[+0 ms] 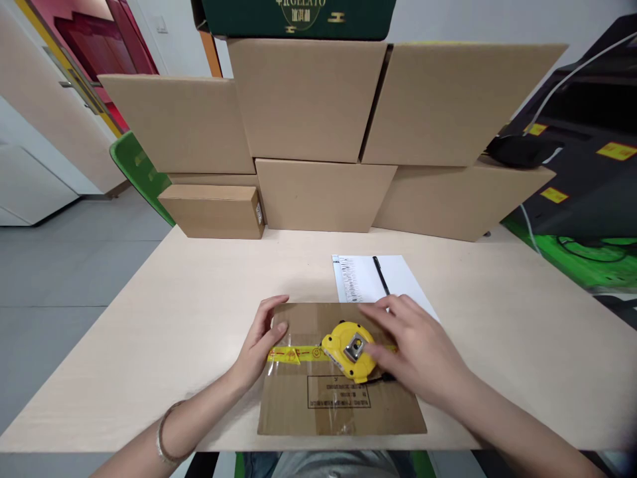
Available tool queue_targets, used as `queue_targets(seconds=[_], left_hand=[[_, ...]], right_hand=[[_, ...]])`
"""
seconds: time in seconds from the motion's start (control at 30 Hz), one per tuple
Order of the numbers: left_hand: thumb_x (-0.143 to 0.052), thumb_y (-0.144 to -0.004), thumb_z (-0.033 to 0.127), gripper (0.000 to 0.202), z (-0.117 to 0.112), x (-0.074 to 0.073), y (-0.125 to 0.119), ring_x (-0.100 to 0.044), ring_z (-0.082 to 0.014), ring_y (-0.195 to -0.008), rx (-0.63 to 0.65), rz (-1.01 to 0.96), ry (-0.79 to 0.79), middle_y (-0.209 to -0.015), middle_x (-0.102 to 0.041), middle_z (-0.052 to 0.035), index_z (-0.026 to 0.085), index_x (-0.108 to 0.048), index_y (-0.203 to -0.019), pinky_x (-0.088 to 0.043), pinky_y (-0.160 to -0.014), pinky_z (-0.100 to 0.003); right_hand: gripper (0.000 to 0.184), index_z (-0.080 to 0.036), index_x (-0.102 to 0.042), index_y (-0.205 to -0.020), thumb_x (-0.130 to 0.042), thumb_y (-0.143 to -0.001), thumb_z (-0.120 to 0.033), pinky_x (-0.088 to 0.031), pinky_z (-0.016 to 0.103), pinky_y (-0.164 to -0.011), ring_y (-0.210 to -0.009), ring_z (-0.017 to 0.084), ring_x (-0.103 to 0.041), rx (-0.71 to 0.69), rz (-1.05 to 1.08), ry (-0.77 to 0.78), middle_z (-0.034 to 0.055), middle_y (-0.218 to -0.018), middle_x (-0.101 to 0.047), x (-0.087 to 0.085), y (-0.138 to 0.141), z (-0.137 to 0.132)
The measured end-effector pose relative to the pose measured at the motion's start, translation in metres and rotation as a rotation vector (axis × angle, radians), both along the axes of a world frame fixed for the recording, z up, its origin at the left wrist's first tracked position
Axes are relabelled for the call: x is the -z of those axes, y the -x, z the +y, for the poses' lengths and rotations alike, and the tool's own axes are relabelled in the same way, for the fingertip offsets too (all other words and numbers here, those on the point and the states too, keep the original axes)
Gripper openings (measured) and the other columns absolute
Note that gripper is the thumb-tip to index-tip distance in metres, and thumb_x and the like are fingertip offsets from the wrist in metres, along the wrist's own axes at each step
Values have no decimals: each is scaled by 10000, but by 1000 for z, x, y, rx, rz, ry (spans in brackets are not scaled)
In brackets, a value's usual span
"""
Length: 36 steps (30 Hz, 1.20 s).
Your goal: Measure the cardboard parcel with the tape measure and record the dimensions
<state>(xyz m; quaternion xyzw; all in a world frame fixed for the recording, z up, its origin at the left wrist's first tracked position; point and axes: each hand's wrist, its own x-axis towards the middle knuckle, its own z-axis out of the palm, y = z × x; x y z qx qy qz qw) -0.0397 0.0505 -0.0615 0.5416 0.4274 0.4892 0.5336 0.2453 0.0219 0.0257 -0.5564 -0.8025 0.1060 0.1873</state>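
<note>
A flat cardboard box [279, 411] with printed text and yellow printed tape [291, 354] lies at the front of the table. My left hand [259, 342] grips its left side, thumb on top and fingers along the edge. On the box rests a yellow tape measure [343, 338] with a metal clip and a black strap. Over the box's right part is my right hand [418, 345], its fingers spread. Its thumb reaches the tape measure's right side, and its index finger is near the box's far edge; I cannot tell how firmly either touches.
Behind the box lies a white printed sheet [355, 272] with a black pen [381, 273] on it. Stacked cardboard boxes [308, 99] line the table's back, with a dark green box [298, 20] on top. A smaller carton [219, 216] stands at the back left.
</note>
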Motion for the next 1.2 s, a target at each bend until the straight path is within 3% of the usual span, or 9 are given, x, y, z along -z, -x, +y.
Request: queue_targets(seconds=[0.1, 0.17, 0.27, 0.4, 0.57, 0.77, 0.87, 0.97, 1.2], left_hand=[[-616, -936, 420, 214, 1, 0, 4, -345, -336, -1461, 101, 78, -53, -1448, -525, -90, 256, -746, -983, -296, -1177, -473], [-610, -943, 424, 219, 0, 0, 4, -307, -337, -1489, 127, 68, -45, -1464, -523, -86, 256, -751, -948, -272, -1195, -485], [-525, -977, 489, 322, -1, 2, 3, -316, -330, -1489, 130, -10, -11, -1485, -518, -66, 268, -759, -961, -226, -1221, -500], [-345, -1001, 614, 563, -2, 5, 1, -387, -341, -1449, 137, -150, 36, -1490, -537, -59, 254, -776, -969, -218, -1229, -511], [-405, -952, 703, 607, 1, 11, 2, -410, -342, -1449, 164, -313, 151, -1442, -607, -64, 232, -772, -1063, -258, -1231, -448], [-358, -961, 710, 689, 4, 11, 6, -518, -344, -1335, 237, -337, 196, -1352, -657, -103, 215, -637, -1350, -334, -1171, -461], [-409, -979, 641, 571, 7, 12, 11, -452, -339, -1399, 294, -235, 62, -1428, -594, -96, 239, -663, -1295, -315, -1177, -457], [-590, -927, 554, 392, 10, 17, 18, -350, -353, -1468, 331, -82, -53, -1479, -534, -83, 262, -715, -1156, -279, -1184, -467], [-585, -938, 536, 337, 14, 15, 27, -413, -364, -1414, 361, 50, -21, -1468, -525, -95, 300, -709, -1144, -321, -1129, -503]], right_hand=[[516, -152, -669, -1088, -686, -833, -601, -519, 527, -858, -1014, 343, -627, -89, 34, -27, 156, -1091, -687, 4, 20, -16], [510, -162, -621, -1100, -733, -810, -567, -536, 515, -854, -1016, 329, -643, -90, 119, 75, 149, -1102, -686, 6, 24, -20], [477, -204, -505, -1213, -678, -880, -499, -580, 437, -774, -929, 264, -686, -74, 288, 301, 118, -1103, -689, 2, 23, -21], [480, -223, -399, -1309, -591, -947, -473, -585, 396, -794, -1001, 248, -684, -141, 384, 308, 131, -1211, -653, -17, 30, -10], [467, -175, -426, -1350, -582, -982, -417, -564, 399, -792, -958, 256, -710, -387, 223, 240, 123, -1224, -687, -35, 70, 16], [485, -169, -468, -1402, -614, -971, -336, -536, 400, -658, -860, 290, -741, -481, -19, 222, 114, -1254, -703, -23, 101, 22], [547, -185, -440, -1436, -632, -960, -375, -525, 383, -639, -814, 281, -742, -435, 15, 231, 104, -1161, -742, -17, 91, 18], [430, -221, -515, -1338, -640, -953, -367, -529, 365, -680, -851, 256, -724, -369, 93, 269, 73, -1125, -745, -17, 66, 13], [306, -302, -608, -1206, -672, -927, -410, -519, 302, -795, -949, 197, -665, -124, 334, 413, 17, -1129, -692, -23, -40, -5]])
